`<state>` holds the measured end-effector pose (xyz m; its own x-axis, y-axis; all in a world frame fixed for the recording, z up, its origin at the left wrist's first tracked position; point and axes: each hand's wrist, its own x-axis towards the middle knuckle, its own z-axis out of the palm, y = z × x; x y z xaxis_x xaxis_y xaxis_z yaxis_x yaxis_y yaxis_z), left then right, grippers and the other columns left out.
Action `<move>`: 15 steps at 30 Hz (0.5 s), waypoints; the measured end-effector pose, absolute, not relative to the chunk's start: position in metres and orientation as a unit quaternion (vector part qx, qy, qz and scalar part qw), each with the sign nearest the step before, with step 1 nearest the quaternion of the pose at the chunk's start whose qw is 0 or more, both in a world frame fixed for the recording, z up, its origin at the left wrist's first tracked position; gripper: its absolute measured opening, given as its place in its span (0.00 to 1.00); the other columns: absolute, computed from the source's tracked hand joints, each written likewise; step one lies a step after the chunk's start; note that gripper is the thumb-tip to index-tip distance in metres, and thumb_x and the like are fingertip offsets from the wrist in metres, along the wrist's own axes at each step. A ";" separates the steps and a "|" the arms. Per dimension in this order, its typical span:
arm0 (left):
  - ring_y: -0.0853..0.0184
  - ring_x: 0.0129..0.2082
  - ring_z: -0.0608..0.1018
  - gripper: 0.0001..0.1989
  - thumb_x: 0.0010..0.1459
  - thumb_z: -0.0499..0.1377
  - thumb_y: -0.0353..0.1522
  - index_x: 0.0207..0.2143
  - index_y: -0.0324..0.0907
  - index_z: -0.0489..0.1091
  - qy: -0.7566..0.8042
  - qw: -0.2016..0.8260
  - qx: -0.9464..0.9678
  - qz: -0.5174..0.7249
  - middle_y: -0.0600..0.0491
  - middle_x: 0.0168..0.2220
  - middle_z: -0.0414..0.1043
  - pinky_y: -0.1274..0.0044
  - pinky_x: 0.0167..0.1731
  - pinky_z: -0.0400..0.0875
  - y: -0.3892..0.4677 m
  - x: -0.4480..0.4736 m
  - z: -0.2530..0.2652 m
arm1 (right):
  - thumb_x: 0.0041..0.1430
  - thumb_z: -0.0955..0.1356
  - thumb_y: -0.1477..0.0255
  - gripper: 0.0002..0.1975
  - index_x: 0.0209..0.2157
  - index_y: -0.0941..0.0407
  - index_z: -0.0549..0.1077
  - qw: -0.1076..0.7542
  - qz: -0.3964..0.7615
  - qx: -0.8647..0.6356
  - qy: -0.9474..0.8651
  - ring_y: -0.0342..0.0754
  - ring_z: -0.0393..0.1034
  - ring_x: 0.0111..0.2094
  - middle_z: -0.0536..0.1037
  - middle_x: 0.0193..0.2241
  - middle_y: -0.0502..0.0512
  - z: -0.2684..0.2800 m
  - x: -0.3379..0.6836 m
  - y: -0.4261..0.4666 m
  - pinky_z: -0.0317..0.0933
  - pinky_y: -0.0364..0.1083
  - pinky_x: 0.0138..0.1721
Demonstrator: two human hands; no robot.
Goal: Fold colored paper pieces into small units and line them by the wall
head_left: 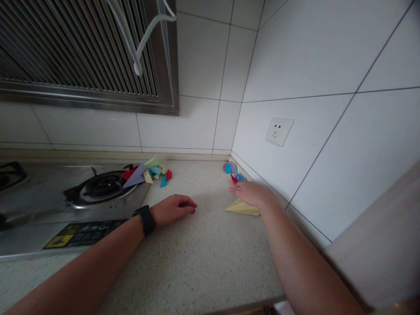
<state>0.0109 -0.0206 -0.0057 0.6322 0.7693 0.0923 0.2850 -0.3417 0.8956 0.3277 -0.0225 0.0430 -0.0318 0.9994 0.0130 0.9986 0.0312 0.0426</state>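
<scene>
My left hand (pixel 175 209), with a black watch on its wrist, rests on the speckled countertop (pixel 200 258). Its fingers are loosely bent, a gap shows between thumb and fingers, and nothing is in it. On the right, my right hand (pixel 251 193) reaches over a yellow folded paper plane (pixel 242 207) and covers part of it. Its fingertips point left, beside small red and blue folded paper pieces (pixel 239 177) near the wall; whether they touch is unclear. Just behind lie more pink, blue and purple folded papers (pixel 229 167).
A pile of coloured folded papers (pixel 152 170) lies across the edge of the gas stove (pixel 108 186) and the counter. Above the stove hangs a range hood (pixel 98 103) with a white cable (pixel 138 65). A wall socket (pixel 279 131) is on the right tiled wall.
</scene>
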 end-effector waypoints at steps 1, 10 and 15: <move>0.59 0.41 0.77 0.15 0.52 0.61 0.41 0.39 0.45 0.78 0.337 0.462 0.777 0.264 0.48 0.39 0.78 0.72 0.44 0.68 -0.021 0.011 -0.005 | 0.60 0.53 0.44 0.34 0.47 0.54 0.74 0.005 0.021 0.697 0.717 0.61 0.71 0.44 0.77 0.45 0.65 0.043 0.328 -0.023 0.60 0.52 0.39; 0.61 0.40 0.78 0.13 0.54 0.60 0.40 0.39 0.46 0.78 0.341 0.438 0.790 0.262 0.49 0.39 0.78 0.73 0.42 0.69 -0.020 0.011 -0.006 | 0.67 0.51 0.56 0.27 0.37 0.56 0.74 -0.214 0.158 0.682 0.681 0.56 0.68 0.41 0.77 0.38 0.63 0.063 0.317 -0.034 0.56 0.50 0.40; 0.61 0.40 0.78 0.14 0.55 0.58 0.40 0.40 0.45 0.77 0.330 0.435 0.796 0.260 0.49 0.39 0.78 0.72 0.43 0.69 -0.021 0.011 -0.005 | 0.67 0.57 0.65 0.16 0.40 0.55 0.72 -0.329 0.047 0.508 0.794 0.49 0.67 0.41 0.75 0.38 0.58 0.061 0.282 -0.048 0.57 0.46 0.43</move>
<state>0.0111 -0.0212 -0.0045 0.6468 0.7521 0.1262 0.2994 -0.4026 0.8650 0.2825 -0.0476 0.0608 -0.2667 0.7772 0.5699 0.8386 0.4785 -0.2602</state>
